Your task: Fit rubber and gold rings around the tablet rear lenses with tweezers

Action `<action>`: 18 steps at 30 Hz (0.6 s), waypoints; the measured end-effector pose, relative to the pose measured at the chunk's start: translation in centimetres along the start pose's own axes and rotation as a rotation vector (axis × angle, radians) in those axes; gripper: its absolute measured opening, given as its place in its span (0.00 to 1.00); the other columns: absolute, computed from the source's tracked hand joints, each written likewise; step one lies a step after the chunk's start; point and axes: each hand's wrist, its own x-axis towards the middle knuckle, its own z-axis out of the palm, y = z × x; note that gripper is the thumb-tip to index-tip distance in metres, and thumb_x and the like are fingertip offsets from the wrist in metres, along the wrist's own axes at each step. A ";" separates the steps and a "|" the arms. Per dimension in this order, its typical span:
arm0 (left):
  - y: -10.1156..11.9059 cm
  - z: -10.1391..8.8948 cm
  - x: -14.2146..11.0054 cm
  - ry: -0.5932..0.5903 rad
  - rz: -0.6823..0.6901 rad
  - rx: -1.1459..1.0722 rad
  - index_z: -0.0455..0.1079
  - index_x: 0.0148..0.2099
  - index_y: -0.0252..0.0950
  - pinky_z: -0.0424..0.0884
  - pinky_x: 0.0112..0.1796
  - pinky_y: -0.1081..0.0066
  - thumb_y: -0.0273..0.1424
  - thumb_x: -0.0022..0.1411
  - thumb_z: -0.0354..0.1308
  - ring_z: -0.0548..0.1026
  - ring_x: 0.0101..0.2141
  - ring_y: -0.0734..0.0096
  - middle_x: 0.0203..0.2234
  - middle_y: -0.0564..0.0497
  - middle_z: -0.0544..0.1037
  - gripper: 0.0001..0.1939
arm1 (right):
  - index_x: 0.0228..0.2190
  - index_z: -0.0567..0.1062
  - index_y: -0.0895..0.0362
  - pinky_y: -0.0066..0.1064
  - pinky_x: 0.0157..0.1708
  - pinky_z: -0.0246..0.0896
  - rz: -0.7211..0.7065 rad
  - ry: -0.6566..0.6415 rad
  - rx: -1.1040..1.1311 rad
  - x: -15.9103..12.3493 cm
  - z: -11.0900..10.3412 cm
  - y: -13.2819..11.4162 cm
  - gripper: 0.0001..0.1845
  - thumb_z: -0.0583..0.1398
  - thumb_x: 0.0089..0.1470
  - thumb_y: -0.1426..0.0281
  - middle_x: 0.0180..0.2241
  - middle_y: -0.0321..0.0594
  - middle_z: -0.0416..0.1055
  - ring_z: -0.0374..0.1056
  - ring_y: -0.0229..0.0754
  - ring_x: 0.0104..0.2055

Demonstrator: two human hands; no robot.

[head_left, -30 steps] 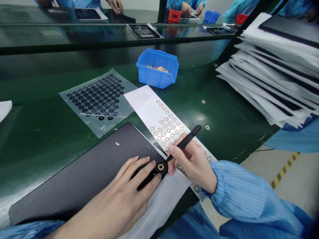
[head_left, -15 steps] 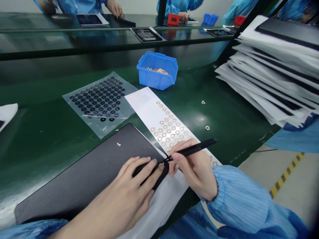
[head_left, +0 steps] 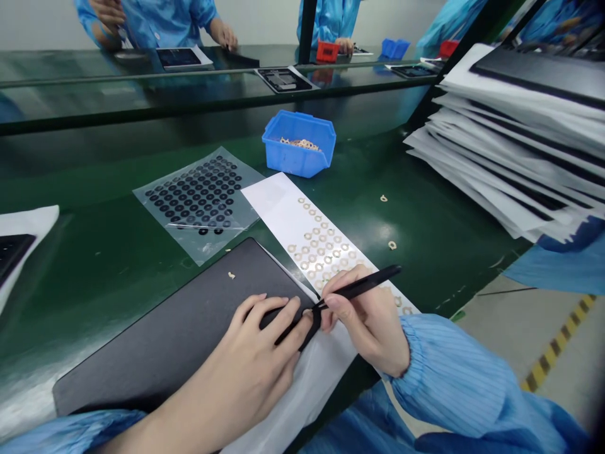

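A dark grey flat panel [head_left: 174,334] lies at an angle on a white sheet [head_left: 302,397]. My left hand [head_left: 258,356] rests on the panel's right end, fingers stretched out over a black recessed area at the corner. Black tweezers [head_left: 368,281] are pinched in my right hand [head_left: 366,318], their tips down at that corner beside my left fingertips. What lies between the tips is too small to make out. A small pale scrap [head_left: 231,275] sits on the panel. Just beyond my right hand is a white strip [head_left: 267,195] bearing rows of beige rings.
A blue bin [head_left: 297,157] holds beige rings. Left of it lies a clear sheet with black rings [head_left: 198,195]. Two loose rings [head_left: 392,245] are on the green table. Stacked panels and white sheets [head_left: 501,151] stand at right. Co-workers sit beyond the ledge.
The view has shifted slightly, so the panel and bin sit a little lower and further right. My tweezers stay at the panel's corner. A co-worker's hand at the far left has come up.
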 end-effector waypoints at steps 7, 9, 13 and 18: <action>0.0 -0.1 0.0 0.011 -0.042 -0.075 0.59 0.55 0.30 0.66 0.48 0.53 0.26 0.66 0.46 0.62 0.50 0.54 0.52 0.41 0.67 0.16 | 0.29 0.65 0.55 0.28 0.18 0.64 -0.131 0.020 -0.062 0.5 0.3 -0.1 0.06 0.54 0.60 0.71 0.23 0.35 0.65 0.67 0.36 0.19; -0.1 -0.1 0.1 0.018 -0.053 -0.095 0.59 0.54 0.30 0.67 0.47 0.54 0.26 0.66 0.47 0.62 0.50 0.54 0.52 0.40 0.66 0.15 | 0.29 0.65 0.55 0.29 0.19 0.65 -0.152 -0.004 -0.014 0.3 0.3 0.1 0.07 0.53 0.60 0.70 0.23 0.35 0.65 0.68 0.36 0.19; 0.0 -0.2 0.0 0.035 -0.061 -0.119 0.58 0.53 0.30 0.69 0.47 0.54 0.27 0.66 0.47 0.62 0.50 0.54 0.52 0.38 0.66 0.14 | 0.30 0.65 0.55 0.30 0.19 0.65 -0.114 0.000 0.096 0.7 -0.8 -0.3 0.09 0.53 0.62 0.66 0.22 0.34 0.67 0.69 0.37 0.18; -0.3 -0.3 0.0 0.074 -0.055 -0.114 0.59 0.52 0.29 0.66 0.50 0.56 0.27 0.65 0.48 0.61 0.52 0.55 0.51 0.39 0.67 0.14 | 0.30 0.64 0.54 0.32 0.22 0.67 -0.234 0.215 -0.101 8.1 -4.2 -2.4 0.13 0.58 0.57 0.59 0.21 0.34 0.69 0.69 0.39 0.19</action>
